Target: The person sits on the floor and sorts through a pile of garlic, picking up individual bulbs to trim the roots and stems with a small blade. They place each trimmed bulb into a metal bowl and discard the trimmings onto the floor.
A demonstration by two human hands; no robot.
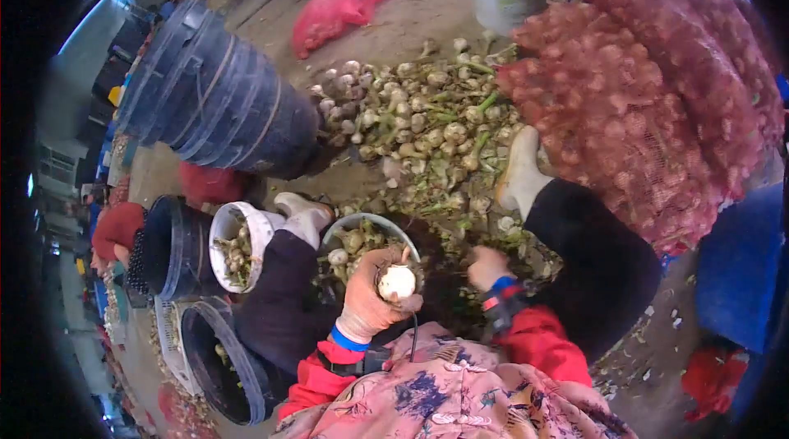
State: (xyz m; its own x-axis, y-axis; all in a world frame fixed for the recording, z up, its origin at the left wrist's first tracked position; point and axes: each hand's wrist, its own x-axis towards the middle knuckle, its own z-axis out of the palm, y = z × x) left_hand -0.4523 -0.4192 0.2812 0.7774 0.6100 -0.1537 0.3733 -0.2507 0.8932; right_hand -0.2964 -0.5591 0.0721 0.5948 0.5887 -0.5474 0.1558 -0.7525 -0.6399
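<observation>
My left hand [368, 295], in a pale glove, is closed around a garlic bulb [398, 282] whose white face points up. It is held above the near side of a bucket [332, 229] with more bulbs and trimmings in it. To the right, my right hand [487, 268] is low over scattered leaves and skins, apart from the bulb. Its fingers are curled in, and whatever they hold is hidden. Beyond both hands a heap of garlic bulbs [419, 114] with green stalks spreads over the floor between my feet.
Full red mesh sacks [616, 102] stand at the right, beside a blue container [740, 266]. Stacked dark tubs [214, 94] lean at the left. A white bucket [220, 233] and dark buckets [185, 332] sit by my left leg. Another person [119, 233] is at far left.
</observation>
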